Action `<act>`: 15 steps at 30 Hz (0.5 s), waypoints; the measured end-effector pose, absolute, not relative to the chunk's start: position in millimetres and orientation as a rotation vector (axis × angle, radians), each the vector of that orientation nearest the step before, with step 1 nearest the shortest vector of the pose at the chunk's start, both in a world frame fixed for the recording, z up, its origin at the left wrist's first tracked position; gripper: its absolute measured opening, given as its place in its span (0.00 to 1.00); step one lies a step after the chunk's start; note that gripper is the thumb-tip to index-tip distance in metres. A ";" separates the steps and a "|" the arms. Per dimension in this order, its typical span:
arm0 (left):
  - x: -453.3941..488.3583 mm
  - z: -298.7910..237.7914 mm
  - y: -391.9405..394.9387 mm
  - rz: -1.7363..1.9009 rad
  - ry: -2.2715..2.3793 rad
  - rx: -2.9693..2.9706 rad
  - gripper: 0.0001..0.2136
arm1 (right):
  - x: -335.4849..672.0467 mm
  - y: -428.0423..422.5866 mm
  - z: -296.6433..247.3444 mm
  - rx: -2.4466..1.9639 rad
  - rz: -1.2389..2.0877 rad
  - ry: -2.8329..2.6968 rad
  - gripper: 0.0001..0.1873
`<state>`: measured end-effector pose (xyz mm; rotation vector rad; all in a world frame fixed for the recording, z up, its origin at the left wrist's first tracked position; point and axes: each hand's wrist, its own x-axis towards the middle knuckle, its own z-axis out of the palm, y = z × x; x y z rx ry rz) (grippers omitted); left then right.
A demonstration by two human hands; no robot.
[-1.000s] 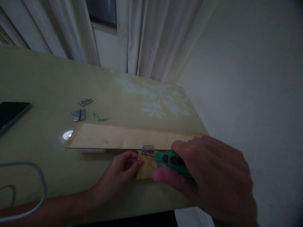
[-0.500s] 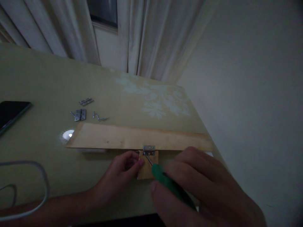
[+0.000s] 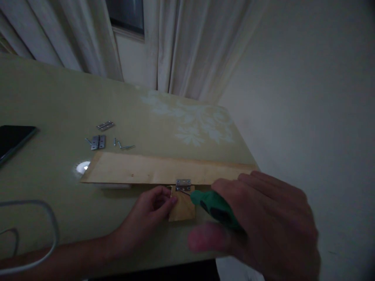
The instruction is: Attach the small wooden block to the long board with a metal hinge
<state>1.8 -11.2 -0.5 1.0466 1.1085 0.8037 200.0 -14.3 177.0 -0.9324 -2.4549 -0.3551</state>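
My right hand [image 3: 263,218] grips a green-handled screwdriver [image 3: 216,207], its thumb stretched away from the handle and blurred. The screwdriver's tip meets the lower left of a metal hinge [image 3: 183,182]. That hinge spans the joint between a long pale wooden board [image 3: 152,169] and a small wooden block [image 3: 183,208]. At the block's left edge, my left hand [image 3: 156,205] pinches it between thumb and curled fingers.
Beyond the board lie two loose hinges [image 3: 98,142] and several screws [image 3: 120,144]. A dark phone [image 3: 14,140] rests at the left, and a white cable [image 3: 54,226] loops at lower left. Curtains [image 3: 199,47] hang behind the table; a wall [image 3: 316,117] stands at right.
My right hand has shifted up and turned over the screwdriver, so the handle now lies flatter and its thumb is extended. My left hand stays on the block.
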 end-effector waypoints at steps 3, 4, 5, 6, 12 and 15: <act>2.1 -4.1 -11.1 0.823 1.084 1.006 0.16 | 198.2 -19.9 175.4 -0.923 -0.252 -2.471 0.06; 2.3 -4.8 -11.2 0.831 1.084 0.990 0.16 | 197.4 -20.8 175.5 -0.905 -0.209 -2.479 0.09; 2.5 -4.9 -11.4 0.832 1.084 0.983 0.16 | 197.0 -20.8 176.0 -0.945 -0.201 -2.487 0.11; 2.6 -4.5 -11.6 0.827 1.087 0.988 0.16 | 197.2 -19.7 176.9 -0.911 -0.249 -2.472 0.10; 2.2 -4.1 -11.8 0.807 1.076 1.000 0.15 | 196.3 -15.2 181.9 -0.911 -0.404 -2.457 0.08; 1.9 -5.8 -11.4 0.820 1.068 0.991 0.14 | 191.4 -20.8 183.0 -0.965 -0.302 -2.429 0.14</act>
